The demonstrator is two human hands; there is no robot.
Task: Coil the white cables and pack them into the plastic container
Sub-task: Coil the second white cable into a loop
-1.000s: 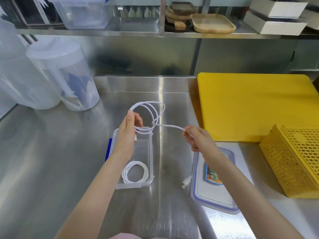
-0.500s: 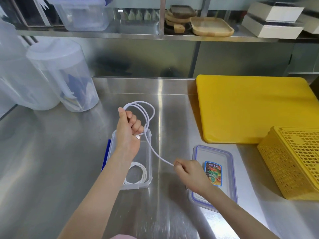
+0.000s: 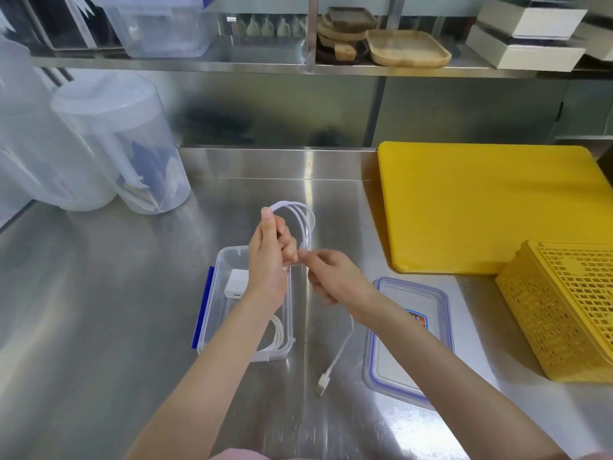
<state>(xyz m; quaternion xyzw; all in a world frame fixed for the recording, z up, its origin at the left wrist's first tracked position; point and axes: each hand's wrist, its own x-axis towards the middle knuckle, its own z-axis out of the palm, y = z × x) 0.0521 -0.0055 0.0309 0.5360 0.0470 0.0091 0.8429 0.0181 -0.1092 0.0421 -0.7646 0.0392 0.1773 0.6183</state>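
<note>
The left hand [image 3: 270, 260] is raised just above the far end of the box [image 3: 219, 313], a clear plastic container with a blue clip on its left side, standing open on the steel worktop [image 3: 99, 310]. Its grip is closed around the gathered loops of a white cable [image 3: 303, 220]; the loops arch up and beyond the fingers, away from the box. The right hand [image 3: 335, 280] sits just right of the box, its fingertips touching the left hand's knuckles, and its grip pinches the same cable where the strand leaves the coil. From under that hand the loose tail runs down to the worktop, and its plug [image 3: 322, 384] lies on the steel just right of the box's near corner, between the box and the lid [image 3: 408, 343].

Inside the box, a white charger block [image 3: 236, 283] rests at the far end, partly behind the left wrist, and a second coil [image 3: 277, 336] of white cable lies at the near end, half covered by the left forearm.

The lid, clear with a blue rim and a label, lies flat to the right of the box, partly under the right forearm. Farther right of the box are a yellow board [image 3: 481, 207] and a yellow basket [image 3: 564, 310]. To the far left of the box stand two translucent jugs [image 3: 122, 144].
</note>
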